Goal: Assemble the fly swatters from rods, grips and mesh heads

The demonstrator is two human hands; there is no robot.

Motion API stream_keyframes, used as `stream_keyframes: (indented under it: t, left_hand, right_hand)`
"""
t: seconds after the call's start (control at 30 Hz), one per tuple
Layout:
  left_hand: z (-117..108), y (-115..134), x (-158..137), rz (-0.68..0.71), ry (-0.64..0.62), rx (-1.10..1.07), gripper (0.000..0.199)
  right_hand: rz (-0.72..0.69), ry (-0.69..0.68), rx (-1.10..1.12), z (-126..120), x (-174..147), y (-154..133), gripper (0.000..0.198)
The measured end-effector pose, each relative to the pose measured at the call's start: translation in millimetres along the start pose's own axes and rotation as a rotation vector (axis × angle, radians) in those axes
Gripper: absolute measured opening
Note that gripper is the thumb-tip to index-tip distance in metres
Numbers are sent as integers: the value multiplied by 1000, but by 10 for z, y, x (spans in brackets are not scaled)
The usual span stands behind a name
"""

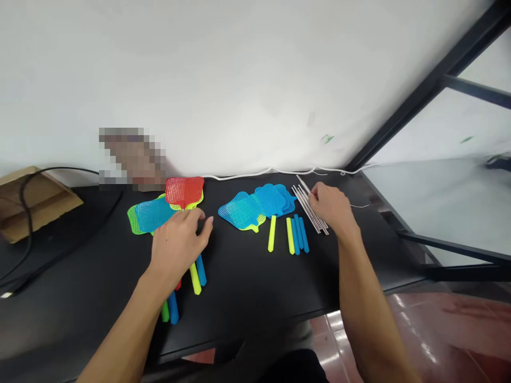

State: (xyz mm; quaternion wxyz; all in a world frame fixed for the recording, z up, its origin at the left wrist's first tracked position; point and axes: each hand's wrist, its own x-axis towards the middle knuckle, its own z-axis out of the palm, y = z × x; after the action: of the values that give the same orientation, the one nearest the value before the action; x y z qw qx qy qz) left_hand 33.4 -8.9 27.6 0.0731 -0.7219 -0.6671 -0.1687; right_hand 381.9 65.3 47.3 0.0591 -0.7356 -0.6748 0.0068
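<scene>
My right hand [331, 206] is closed at the right of the table, its fingers pinching a thin metal rod [302, 183] that points up and left. Under and beside it lies a bundle of similar rods [312, 214]. My left hand [178, 240] hovers over or rests on a group of fly swatters, thumb apart from the fingers; whether it touches them is hidden. A red swatter head [184, 190] and a blue swatter head [154, 214] show beyond it. Yellow [195, 279] and blue handles [173, 308] stick out below it.
Loose blue swatter heads [271, 199] lie mid-table, with yellow [290, 236] and blue grips [304, 234] in front. An open cardboard box [35, 205] and black cable [26, 202] are at left. A white cord [239, 176] runs along the wall; a black metal frame [399, 106] stands right.
</scene>
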Motion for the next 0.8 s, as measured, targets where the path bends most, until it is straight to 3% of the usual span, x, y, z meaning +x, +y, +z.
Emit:
stream_keyframes:
  t: [0.1,0.2,0.3,0.4,0.47,0.57,0.7,0.8]
  left_hand:
    - [-1,76,-5,120,70,-174,28]
    - [-6,189,-45,141,69,-435,24]
    - [-4,303,-97,27,-67,-802,26]
    - [-1,379,-128,-83,-275,-1172,33]
    - [-8,409,-131,-150,-358,-1358,33]
    - [-37,440,-123,-262,-396,-1525,28]
    - [-78,472,-113,-361,-382,-1595,20]
    - [-85,470,-106,-428,-348,-1618,19]
  right_hand:
    - [-172,-6,264,45,-43,-217,13]
    - [-319,-122,724,84,-183,-522,11]
    - [-302,-349,1184,114,-407,-855,17]
    - [-277,-506,1444,160,-623,-1113,28]
    - [-274,-500,1515,206,-723,-1211,33]
    - [-287,-385,1496,274,-806,-1268,33]
    - [-390,-216,1335,301,-861,-1295,25]
    - [-491,-233,1249,252,-856,-1292,22]
